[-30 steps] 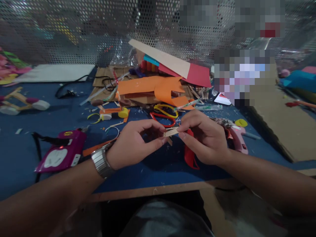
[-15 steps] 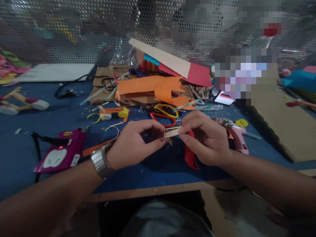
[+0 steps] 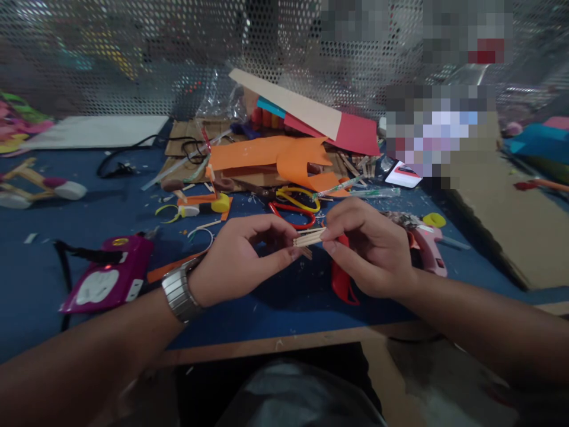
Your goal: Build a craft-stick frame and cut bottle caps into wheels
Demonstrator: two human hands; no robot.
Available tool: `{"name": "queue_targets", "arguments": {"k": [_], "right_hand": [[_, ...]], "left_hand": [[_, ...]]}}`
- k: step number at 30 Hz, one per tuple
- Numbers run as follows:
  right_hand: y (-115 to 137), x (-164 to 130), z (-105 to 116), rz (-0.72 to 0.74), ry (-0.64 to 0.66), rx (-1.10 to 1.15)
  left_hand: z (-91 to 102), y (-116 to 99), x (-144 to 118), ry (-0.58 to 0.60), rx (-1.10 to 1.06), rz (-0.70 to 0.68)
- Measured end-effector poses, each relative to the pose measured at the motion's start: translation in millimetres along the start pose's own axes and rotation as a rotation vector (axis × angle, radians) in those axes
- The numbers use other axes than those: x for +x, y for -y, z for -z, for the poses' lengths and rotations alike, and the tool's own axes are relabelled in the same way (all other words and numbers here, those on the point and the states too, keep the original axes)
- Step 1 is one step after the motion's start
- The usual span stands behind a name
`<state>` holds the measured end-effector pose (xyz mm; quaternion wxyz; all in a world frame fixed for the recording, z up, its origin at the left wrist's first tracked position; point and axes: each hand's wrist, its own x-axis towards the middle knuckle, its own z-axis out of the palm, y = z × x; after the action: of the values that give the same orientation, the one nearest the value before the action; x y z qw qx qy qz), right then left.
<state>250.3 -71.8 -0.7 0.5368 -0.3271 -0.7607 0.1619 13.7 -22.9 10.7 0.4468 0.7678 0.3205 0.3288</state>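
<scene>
Both hands are working above the near edge of the blue counter (image 3: 89, 196), meeting at a small bundle of wooden sticks (image 3: 309, 238). The left hand (image 3: 235, 261) is pinching the bundle's left end between thumb and fingertips; the right hand (image 3: 368, 249) is pinching the right end, fingers curled in tight. Both grips are pressed together on the sticks (no gap visible at either end).

Progress, as a judgement: the sticks are already lying side by side as a flat, aligned pack, so the gathering seems done; whether they are glued cannot be told. A short stick end is jutting down and to the right beneath the pack, so squaring up or fixing seems to be what is left.

Look of the piece: pale bare wood, thin, several strips stacked flat, tilting slightly up toward the right, held clear of the counter.

Surroundings: a pink glue gun (image 3: 429, 249) is lying just right of the right hand, a red curved piece (image 3: 342, 284) under it. Scissors with red and yellow handles (image 3: 296, 207) are lying just beyond the hands, orange paper (image 3: 267, 154) behind them, a magenta device (image 3: 106, 279) well to the left, near the watch (image 3: 178, 292) on the left wrist
</scene>
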Motion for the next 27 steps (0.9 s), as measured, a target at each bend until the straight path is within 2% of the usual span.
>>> {"name": "queue_targets", "arguments": {"k": [23, 27], "right_hand": [[-2.5, -6.1, -0.4, -0.057, 0.008, 0.095], [-1.5, -9.3, -4.0, -0.172, 0.009, 0.179]], "left_hand": [[1.5, 0.2, -1.8, -0.035, 0.041, -0.050], [2.5, -0.5, -1.6, -0.046, 0.037, -0.043]]}}
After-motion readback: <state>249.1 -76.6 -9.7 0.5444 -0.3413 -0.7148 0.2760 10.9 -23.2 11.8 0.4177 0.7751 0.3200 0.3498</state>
